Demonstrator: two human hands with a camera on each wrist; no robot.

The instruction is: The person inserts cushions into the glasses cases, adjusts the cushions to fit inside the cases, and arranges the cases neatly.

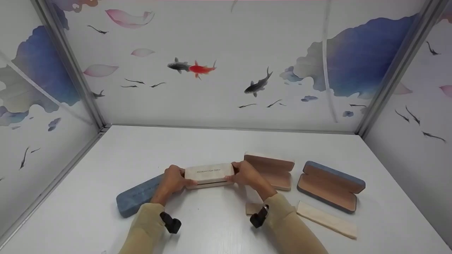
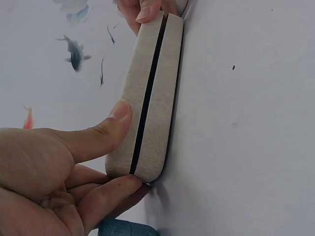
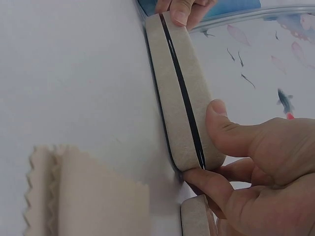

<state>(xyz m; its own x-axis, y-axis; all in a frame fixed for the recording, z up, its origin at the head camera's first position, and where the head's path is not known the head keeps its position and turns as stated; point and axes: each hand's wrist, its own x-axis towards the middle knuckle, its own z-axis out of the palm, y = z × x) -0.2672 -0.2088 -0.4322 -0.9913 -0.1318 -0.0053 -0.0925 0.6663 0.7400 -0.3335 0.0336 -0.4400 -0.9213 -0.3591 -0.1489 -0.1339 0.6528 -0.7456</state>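
A cream glasses case (image 1: 210,173) with small print on its lid lies lengthwise between both hands on the white table. My left hand (image 1: 173,180) grips its left end, thumb on the lid's front side and fingers round the end. Likewise, my right hand (image 1: 246,173) holds the right end. In the left wrist view, a narrow dark seam runs between the lid and base of the cream case (image 2: 160,98); the right wrist view shows the same seam. Beneath the left wrist, partly hidden, is a closed blue glasses case (image 1: 136,195).
To the right stand an opened cream case (image 1: 270,167) and an opened blue case (image 1: 330,187), both brown inside. In front of them lie a folded cream cloth (image 1: 328,219) and another cloth (image 1: 251,209), partly behind the right sleeve. Printed panels enclose the table.
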